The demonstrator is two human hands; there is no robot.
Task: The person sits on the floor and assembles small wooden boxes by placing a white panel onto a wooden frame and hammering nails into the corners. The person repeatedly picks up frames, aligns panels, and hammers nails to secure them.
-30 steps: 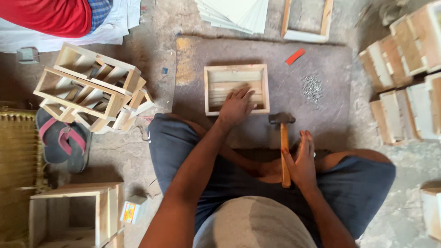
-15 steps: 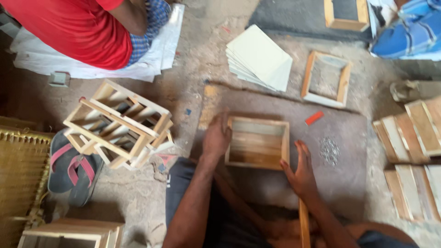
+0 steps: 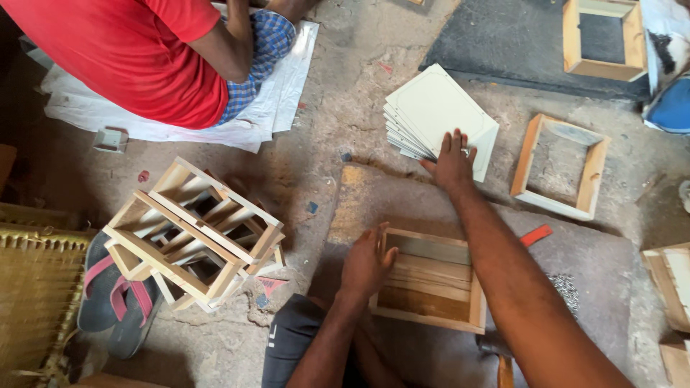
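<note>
My left hand (image 3: 365,262) rests on the left rim of a small wooden box (image 3: 431,282) that lies on a dark mat in front of me. My right hand (image 3: 452,162) is stretched out far ahead, its fingers laid on the near edge of a stack of pale square panels (image 3: 435,115). Whether it grips a panel I cannot tell. A hammer head (image 3: 490,346) shows just under my right forearm, lying free.
An empty wooden frame (image 3: 558,167) lies right of the panels, another (image 3: 602,39) farther back. A pile of finished boxes (image 3: 192,233) stands at left beside sandals (image 3: 113,298). A person in a red shirt (image 3: 136,50) sits at top left. Small nails (image 3: 568,287) and a red marker (image 3: 536,235) lie on the mat.
My right hand has left the box and hammer and reached forward to the panel stack. The view has tilted further ahead. My left hand stays on the box.
</note>
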